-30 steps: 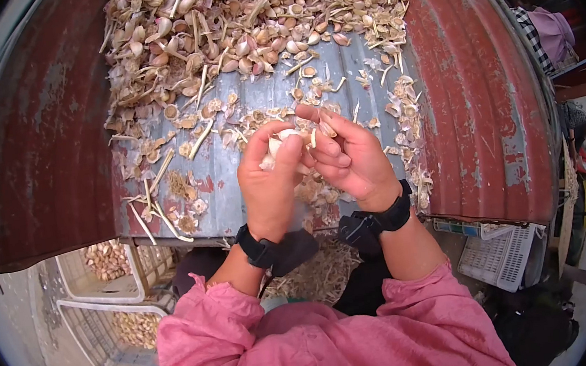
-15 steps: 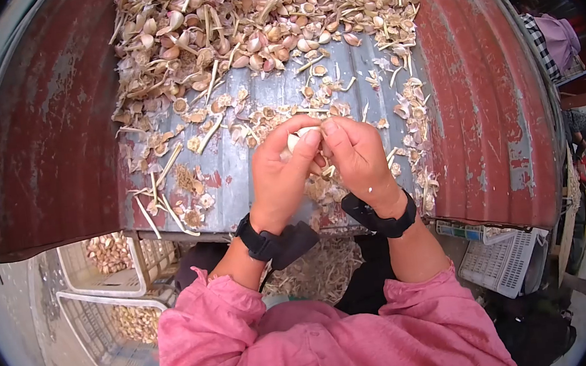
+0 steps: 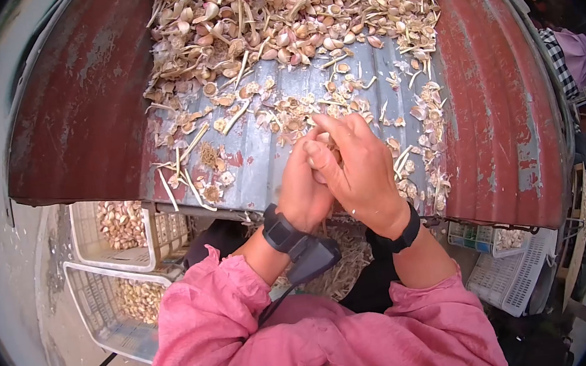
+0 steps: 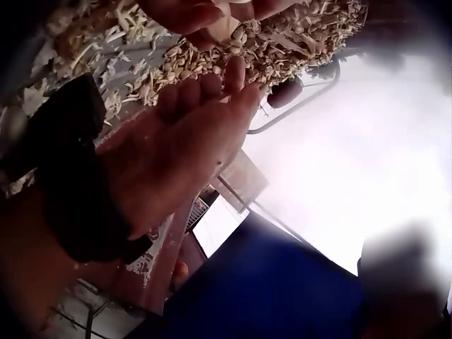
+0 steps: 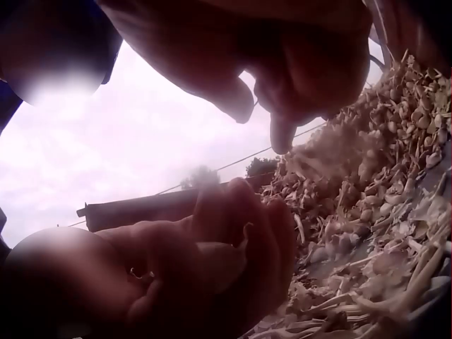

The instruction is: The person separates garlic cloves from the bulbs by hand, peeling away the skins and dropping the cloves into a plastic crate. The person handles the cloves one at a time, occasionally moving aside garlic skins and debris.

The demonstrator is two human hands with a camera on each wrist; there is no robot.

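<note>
In the head view both hands meet above the near part of the metal sheet [image 3: 259, 143]. My left hand [image 3: 305, 192] is palm up, largely behind the right at the fingers. Its curled fingers hold pale garlic [image 5: 224, 263], plain in the right wrist view; the left wrist view shows a pale piece [image 4: 224, 27] at its fingers. My right hand [image 3: 365, 178] lies over the left fingers, back upward. In the right wrist view its thumb and a finger point down, apart; the left wrist view shows its other fingers curled. Whether these hold anything is hidden.
Loose cloves [image 3: 288, 17] and skins are heaped on the far part of the sheet, stalks scattered nearer. Red side panels [image 3: 83, 113] slope up left and right. Crates [image 3: 119, 340] with garlic stand lower left; a white crate [image 3: 513, 273] stands lower right.
The right hand has turned palm down and come over the left fingers. White garlic seen earlier in the left hand is now mostly covered in the head view. The whole head view has shifted.
</note>
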